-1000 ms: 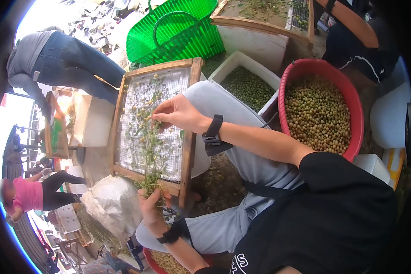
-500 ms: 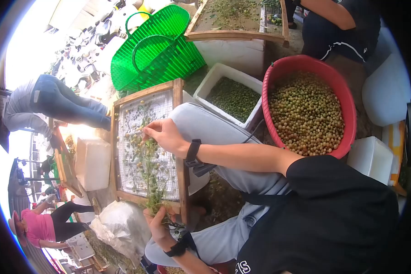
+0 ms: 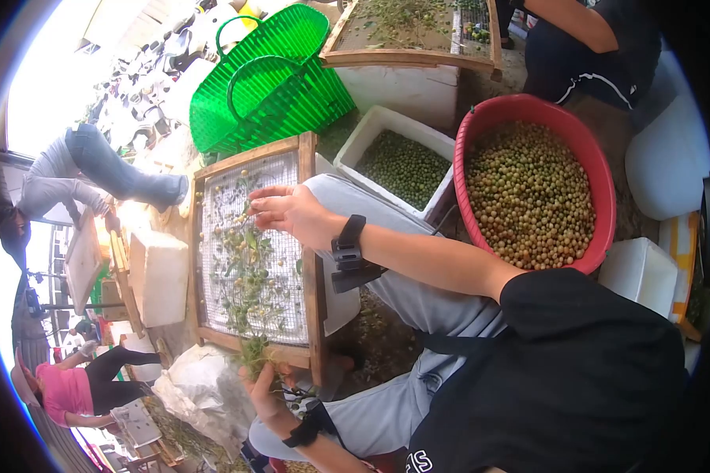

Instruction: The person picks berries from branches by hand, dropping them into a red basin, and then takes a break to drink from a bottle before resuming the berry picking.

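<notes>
Leftward, other people: a bent person [image 3: 95,169] and a person in pink [image 3: 63,390] are seen well apart from the work.
Sprig bunch [image 3: 254,356]: it is held at the sieve's 6 o'clock edge, with its leafy ends laid over the frame.
Left hand [image 3: 264,392]: it is closed around the stems, just at 6 o'clock of the sprig bunch.
Right hand [image 3: 288,209]: it is held over the mesh at 12 o'clock of the sprig bunch, well apart from it. The fingers are curled toward loose twigs, and whether anything is pinched cannot be told.
Sieve [image 3: 312,260]: the mesh is littered with twigs, leaves and a few round fruits.
White box [image 3: 360,142]: it is set at 2 o'clock of the sieve and partly filled with green fruits.
Red basin [image 3: 528,103]: it is set at 3 o'clock of the white box and nearly filled with fruits.
Progress: the work is judged well advanced, since much fruit is gathered. The held bunch and the litter on the mesh are yet to be dealt with.
</notes>
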Action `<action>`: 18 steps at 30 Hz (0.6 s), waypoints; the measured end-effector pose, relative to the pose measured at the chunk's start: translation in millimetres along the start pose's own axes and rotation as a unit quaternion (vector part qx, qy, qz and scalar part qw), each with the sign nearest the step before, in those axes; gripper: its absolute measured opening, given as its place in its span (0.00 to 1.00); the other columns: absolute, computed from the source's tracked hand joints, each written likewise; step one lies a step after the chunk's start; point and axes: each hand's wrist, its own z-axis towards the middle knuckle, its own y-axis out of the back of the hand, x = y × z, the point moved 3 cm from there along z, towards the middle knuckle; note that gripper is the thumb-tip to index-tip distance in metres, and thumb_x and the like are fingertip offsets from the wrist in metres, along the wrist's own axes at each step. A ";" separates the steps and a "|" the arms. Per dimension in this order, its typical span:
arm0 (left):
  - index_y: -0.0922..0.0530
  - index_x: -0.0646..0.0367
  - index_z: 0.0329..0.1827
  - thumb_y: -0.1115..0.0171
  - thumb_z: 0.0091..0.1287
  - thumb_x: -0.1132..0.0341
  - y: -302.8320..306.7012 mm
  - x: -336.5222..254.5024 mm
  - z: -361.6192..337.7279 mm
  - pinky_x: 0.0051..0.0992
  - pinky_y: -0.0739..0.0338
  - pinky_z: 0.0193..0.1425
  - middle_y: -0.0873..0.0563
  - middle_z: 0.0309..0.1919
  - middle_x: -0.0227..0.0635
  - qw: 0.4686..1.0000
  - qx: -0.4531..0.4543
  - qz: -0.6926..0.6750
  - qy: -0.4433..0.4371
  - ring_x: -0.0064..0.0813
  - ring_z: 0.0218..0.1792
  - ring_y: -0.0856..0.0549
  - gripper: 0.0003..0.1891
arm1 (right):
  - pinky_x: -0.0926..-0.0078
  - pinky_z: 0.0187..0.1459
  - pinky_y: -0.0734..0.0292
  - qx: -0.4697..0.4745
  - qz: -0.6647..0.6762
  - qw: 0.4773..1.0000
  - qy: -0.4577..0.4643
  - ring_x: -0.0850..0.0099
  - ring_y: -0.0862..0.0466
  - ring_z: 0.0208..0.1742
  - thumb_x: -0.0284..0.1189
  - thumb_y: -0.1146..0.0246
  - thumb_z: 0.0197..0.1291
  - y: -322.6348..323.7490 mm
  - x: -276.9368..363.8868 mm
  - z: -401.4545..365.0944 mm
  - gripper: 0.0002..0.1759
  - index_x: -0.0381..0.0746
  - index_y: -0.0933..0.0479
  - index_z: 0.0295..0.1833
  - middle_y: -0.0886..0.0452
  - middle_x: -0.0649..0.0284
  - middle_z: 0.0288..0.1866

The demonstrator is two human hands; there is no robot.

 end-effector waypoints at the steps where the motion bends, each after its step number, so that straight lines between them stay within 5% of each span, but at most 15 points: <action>1: 0.28 0.67 0.40 0.43 0.68 0.69 0.1 -1.1 -0.7 0.25 0.32 0.17 0.21 0.24 0.44 1.000 -0.007 0.000 -0.002 0.29 0.15 0.25 0.09 | 0.72 0.48 0.18 0.006 0.021 1.000 0.004 0.73 0.17 0.38 0.26 0.35 0.64 0.9 2.7 0.0 0.15 0.31 0.26 0.53 0.18 0.57 0.43; 3: 0.28 0.68 0.41 0.44 0.67 0.69 0.0 -4.6 -2.6 0.24 0.32 0.17 0.21 0.24 0.44 1.000 -0.022 0.001 -0.005 0.28 0.15 0.26 0.09 | 0.70 0.51 0.18 0.018 0.065 0.998 0.011 0.70 0.16 0.41 0.25 0.37 0.65 4.0 10.4 1.8 0.15 0.31 0.27 0.54 0.18 0.53 0.47; 6: 0.28 0.69 0.37 0.43 0.67 0.68 3.6 -4.2 1.1 0.22 0.33 0.16 0.21 0.23 0.44 1.000 0.003 -0.004 -0.028 0.28 0.14 0.26 0.09 | 0.66 0.53 0.17 -0.090 0.281 0.948 0.123 0.67 0.15 0.41 0.31 0.46 0.70 23.4 36.8 14.4 0.12 0.33 0.28 0.50 0.17 0.51 0.47; 9: 0.27 0.69 0.33 0.44 0.67 0.67 -8.9 -13.2 -6.1 0.21 0.34 0.16 0.22 0.22 0.44 0.999 -0.046 0.004 -0.019 0.27 0.14 0.26 0.11 | 0.66 0.51 0.17 -0.158 0.364 0.908 0.133 0.66 0.15 0.37 0.35 0.54 0.73 36.2 58.9 8.5 0.16 0.34 0.29 0.50 0.17 0.50 0.47; 12: 0.27 0.69 0.28 0.44 0.67 0.66 -0.8 -9.2 0.2 0.20 0.36 0.16 0.24 0.20 0.42 0.998 0.027 0.022 -0.047 0.26 0.14 0.28 0.13 | 0.67 0.48 0.17 -0.136 0.182 0.966 0.119 0.67 0.16 0.34 0.38 0.56 0.72 32.4 37.8 7.9 0.18 0.34 0.30 0.52 0.16 0.50 0.44; 15: 0.28 0.68 0.27 0.46 0.68 0.65 -5.6 -10.3 2.8 0.21 0.36 0.18 0.26 0.18 0.41 0.999 -0.007 0.020 -0.039 0.26 0.15 0.29 0.14 | 0.70 0.40 0.19 -0.007 -0.049 0.998 0.037 0.70 0.15 0.33 0.37 0.49 0.71 -1.1 21.8 -5.3 0.16 0.35 0.24 0.46 0.14 0.54 0.36; 18: 0.28 0.67 0.26 0.48 0.70 0.65 -12.6 -10.8 5.3 0.22 0.36 0.20 0.28 0.16 0.39 0.997 -0.038 -0.007 -0.060 0.26 0.14 0.32 0.15 | 0.73 0.37 0.20 0.147 -0.386 0.907 0.078 0.71 0.14 0.33 0.35 0.43 0.68 -24.6 -10.1 -16.2 0.16 0.32 0.20 0.46 0.14 0.56 0.35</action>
